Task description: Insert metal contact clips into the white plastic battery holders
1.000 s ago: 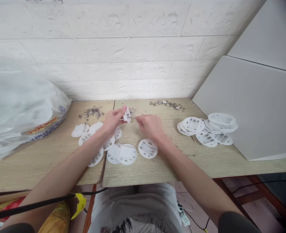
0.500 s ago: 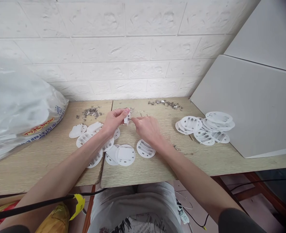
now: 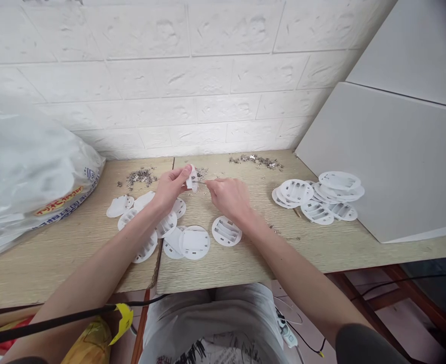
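My left hand (image 3: 171, 186) pinches a white round plastic battery holder (image 3: 191, 178), held on edge above the wooden table (image 3: 245, 253). My right hand (image 3: 226, 196) is closed just to its right, its fingertips pinched on a small metal piece that touches the holder. Below the hands lie several white round holders (image 3: 194, 241), one with open battery slots (image 3: 226, 231). Small heaps of metal contacts (image 3: 141, 176) lie behind the hands near the wall.
A second pile of white holders (image 3: 321, 197) lies at the right beside a grey-white box (image 3: 389, 156). A large clear plastic bag (image 3: 29, 167) fills the left. More metal bits (image 3: 256, 161) lie along the brick wall. A black cable with yellow tape (image 3: 120, 316) hangs below the table edge.
Both hands stayed together at the holder; the left hand turned the holder slightly and the right fingertips shifted closer to it. The view drifted a little.
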The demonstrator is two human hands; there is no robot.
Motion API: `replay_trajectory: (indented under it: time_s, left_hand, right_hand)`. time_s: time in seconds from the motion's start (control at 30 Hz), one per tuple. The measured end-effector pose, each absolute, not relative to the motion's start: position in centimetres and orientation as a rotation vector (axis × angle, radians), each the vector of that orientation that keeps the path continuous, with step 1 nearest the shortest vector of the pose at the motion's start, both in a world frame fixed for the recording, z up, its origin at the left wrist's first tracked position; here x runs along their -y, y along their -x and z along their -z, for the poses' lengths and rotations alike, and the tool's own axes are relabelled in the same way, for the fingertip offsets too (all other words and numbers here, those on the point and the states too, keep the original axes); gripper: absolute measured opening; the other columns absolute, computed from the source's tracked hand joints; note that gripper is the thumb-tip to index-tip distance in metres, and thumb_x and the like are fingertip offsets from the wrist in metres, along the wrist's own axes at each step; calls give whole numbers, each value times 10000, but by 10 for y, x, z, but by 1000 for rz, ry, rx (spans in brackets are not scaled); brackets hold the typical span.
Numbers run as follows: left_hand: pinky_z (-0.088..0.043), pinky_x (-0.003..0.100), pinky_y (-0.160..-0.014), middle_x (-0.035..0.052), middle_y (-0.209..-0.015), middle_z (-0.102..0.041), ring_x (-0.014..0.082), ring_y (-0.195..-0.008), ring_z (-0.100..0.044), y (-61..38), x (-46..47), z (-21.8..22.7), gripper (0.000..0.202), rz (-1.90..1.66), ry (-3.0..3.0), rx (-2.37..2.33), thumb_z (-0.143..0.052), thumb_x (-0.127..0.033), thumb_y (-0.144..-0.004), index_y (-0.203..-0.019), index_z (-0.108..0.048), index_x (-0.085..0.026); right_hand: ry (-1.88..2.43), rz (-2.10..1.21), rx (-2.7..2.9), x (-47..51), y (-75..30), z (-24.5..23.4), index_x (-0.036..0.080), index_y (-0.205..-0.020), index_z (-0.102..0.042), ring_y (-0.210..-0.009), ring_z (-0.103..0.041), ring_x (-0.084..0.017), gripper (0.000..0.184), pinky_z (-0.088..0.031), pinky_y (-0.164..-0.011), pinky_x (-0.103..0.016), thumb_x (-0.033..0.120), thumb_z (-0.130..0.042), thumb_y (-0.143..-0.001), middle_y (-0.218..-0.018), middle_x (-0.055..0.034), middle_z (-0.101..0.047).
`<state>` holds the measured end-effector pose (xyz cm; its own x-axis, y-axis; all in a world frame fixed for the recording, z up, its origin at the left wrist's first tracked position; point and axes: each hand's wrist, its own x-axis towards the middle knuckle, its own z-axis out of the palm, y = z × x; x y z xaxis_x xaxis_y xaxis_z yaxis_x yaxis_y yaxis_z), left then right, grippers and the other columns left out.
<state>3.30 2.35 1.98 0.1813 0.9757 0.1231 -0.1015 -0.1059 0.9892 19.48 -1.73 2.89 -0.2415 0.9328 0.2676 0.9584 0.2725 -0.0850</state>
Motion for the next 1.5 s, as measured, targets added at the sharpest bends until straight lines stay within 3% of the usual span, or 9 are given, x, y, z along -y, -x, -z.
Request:
replay_trajectory:
  time_s: [0.6, 0.97, 1.23, 1.5]
  left_hand:
    - [-503, 276, -673, 40, -689, -607, 129, -667, -567, -36, -20, -24, 455, -1211, -1269, -950, -670, -597, -689, -684, -642, -143]
    - [-498, 277, -699, 32, -742, -638, 132, -691, -576, -34, -18, -20, 460, -1212, -1308, -951, -682, -588, -685, -853, -701, -160]
    - [-403, 224, -570, 31, -706, -649, 109, -597, -522, -25, -22, -22, 420, -1001, -1513, -1009, -677, -563, -704, -795, -733, -158]
    - [-498, 271, -680, 46, -734, -618, 129, -686, -567, -28, -25, -26, 449, -1183, -1259, -967, -666, -598, -689, -719, -654, -151]
  right_hand:
    - [1712, 109, 2258, 17, -196, -26, 257, -1081, -691, -749, -636, -195, 383, -323, -577, -281, 218, -334, -949, -908, -66, -725]
    - [1748, 115, 2218, 20, -194, -24, 246, -1083, -681, -758, -635, -185, 374, -315, -573, -270, 179, -344, -935, -924, -65, -722]
    - [1577, 198, 2524, 19, -198, -33, 206, -1039, -686, -797, -621, -192, 382, -309, -577, -273, 54, -395, -842, -891, -75, -713]
    - [1731, 171, 2281, 17, -195, -29, 268, -1117, -672, -799, -635, -182, 382, -319, -580, -267, 164, -359, -924, -953, -63, -718]
